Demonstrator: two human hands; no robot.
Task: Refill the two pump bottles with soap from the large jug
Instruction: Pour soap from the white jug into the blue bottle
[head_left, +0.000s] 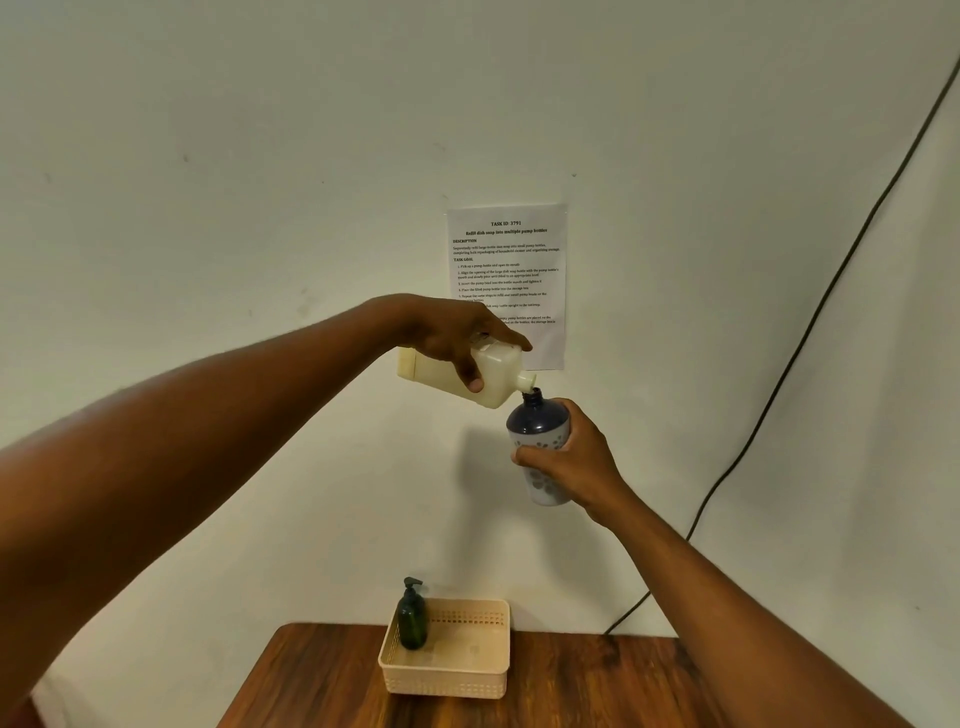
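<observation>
My left hand grips the large cream-coloured jug from above, tipped so its spout points down and right. The spout sits right over the open neck of a dark-blue and white patterned bottle, which has no pump on it. My right hand is wrapped around the middle of that bottle and holds it upright in the air, well above the table. A dark green pump bottle, with its black pump fitted, stands in the left corner of a beige basket.
The basket sits on a brown wooden table against a white wall. A printed task sheet hangs on the wall behind my hands. A black cable runs down the wall at the right.
</observation>
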